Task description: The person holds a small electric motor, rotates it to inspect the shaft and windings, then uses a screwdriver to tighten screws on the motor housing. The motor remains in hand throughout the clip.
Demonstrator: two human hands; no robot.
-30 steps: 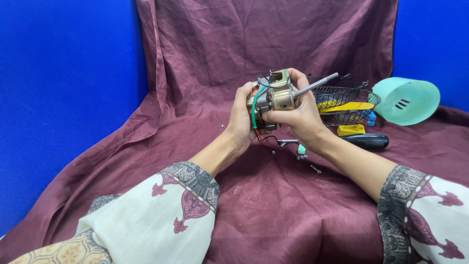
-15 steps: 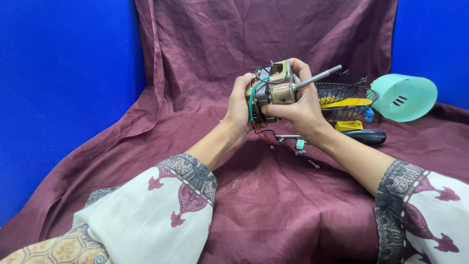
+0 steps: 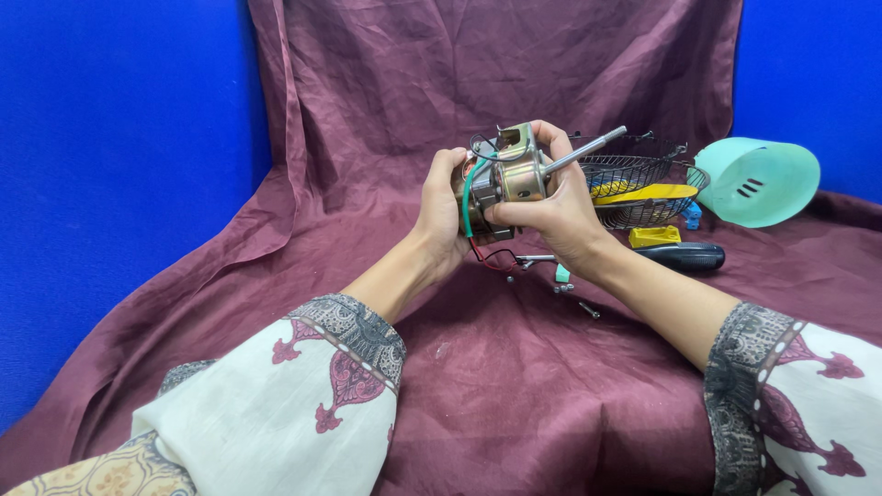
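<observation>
Both hands hold a small brass-coloured electric motor (image 3: pixel 511 174) up over the maroon cloth (image 3: pixel 514 386). Its steel shaft (image 3: pixel 588 148) points up and to the right, and green, black and red wires hang from its body. My left hand (image 3: pixel 443 213) grips the motor's left end from behind. My right hand (image 3: pixel 555 209) wraps the front and right side, thumb under the housing and fingers over the top.
A black wire basket (image 3: pixel 643 174) with a yellow piece inside stands behind my right hand. A mint green plastic cover (image 3: pixel 758 182) lies at far right. A black-handled screwdriver (image 3: pixel 680 255), a yellow block (image 3: pixel 654 236) and loose screws (image 3: pixel 574 296) lie on the cloth. Blue walls surround.
The motor and both hands have lifted slightly and shifted a little toward me; the shaft stays tilted up to the right. The grip is unchanged.
</observation>
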